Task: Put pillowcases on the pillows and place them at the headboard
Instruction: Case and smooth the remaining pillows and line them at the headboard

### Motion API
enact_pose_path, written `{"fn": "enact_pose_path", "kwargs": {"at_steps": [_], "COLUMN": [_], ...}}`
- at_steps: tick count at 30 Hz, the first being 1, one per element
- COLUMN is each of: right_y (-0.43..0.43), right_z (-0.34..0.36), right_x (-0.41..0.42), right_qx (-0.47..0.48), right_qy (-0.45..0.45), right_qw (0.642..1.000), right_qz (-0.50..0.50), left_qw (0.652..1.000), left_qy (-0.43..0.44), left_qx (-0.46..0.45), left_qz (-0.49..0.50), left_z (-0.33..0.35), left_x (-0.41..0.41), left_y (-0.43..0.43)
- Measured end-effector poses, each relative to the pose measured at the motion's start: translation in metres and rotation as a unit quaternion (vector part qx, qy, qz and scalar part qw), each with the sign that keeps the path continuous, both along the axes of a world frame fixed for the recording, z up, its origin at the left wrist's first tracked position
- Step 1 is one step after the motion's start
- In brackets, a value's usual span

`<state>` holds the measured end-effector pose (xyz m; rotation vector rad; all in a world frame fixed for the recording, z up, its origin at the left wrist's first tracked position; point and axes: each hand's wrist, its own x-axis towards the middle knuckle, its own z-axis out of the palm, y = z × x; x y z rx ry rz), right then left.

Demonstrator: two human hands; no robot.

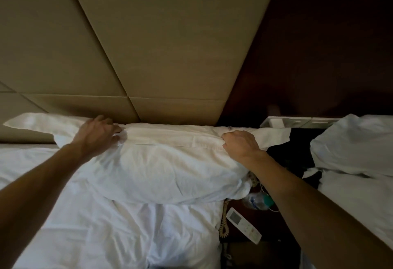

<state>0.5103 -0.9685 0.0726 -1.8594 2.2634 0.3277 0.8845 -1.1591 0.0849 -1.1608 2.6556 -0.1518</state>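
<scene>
Pinching the pillowcase point(170, 162) along its hem, left grip point(96, 136) and right grip point(239, 145) sit close beside the headboard point(170, 56).

- A white remote point(244, 225) lies on a dark bedside table point(272, 224).
- A plastic water bottle point(258, 199) lies near the remote.
- A curly cord point(223, 219) hangs just left of the remote.
- A crumpled white sheet point(119, 232) is spread out on the left.

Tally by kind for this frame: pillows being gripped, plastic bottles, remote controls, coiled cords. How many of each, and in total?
Pillow, gripped by left hand and right hand: 1
Plastic bottle: 1
Remote control: 1
Coiled cord: 1
Total: 4
</scene>
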Motion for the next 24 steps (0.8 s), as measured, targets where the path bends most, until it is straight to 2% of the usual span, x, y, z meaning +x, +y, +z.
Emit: {"fn": "enact_pose_path", "kwargs": {"at_steps": [5,11,13,19,24], "right_y": [0.001,0.017,0.023,0.029,0.024], "right_z": [0.003,0.007,0.011,0.047,0.089], "right_x": [0.016,0.047,0.045,0.028,0.019], "right_qx": [0.020,-0.002,0.000,-0.031,-0.070], "right_qy": [0.052,0.097,0.085,0.039,0.034], "right_qw": [0.998,0.995,0.996,0.999,0.997], "right_qz": [0.013,0.004,0.009,-0.018,-0.010], "left_qw": [0.999,0.997,0.995,0.963,0.949], "left_qy": [0.036,0.060,0.085,0.234,0.273], "left_qx": [0.016,0.028,0.024,-0.009,-0.050], "left_qz": [0.009,0.040,0.055,0.132,0.148], "left_z": [-0.010,-0.026,-0.027,0.000,0.036], "left_x": [0.008,0.019,0.023,0.020,0.021], "left_y": [0.007,0.039,0.048,0.062,0.055]}}
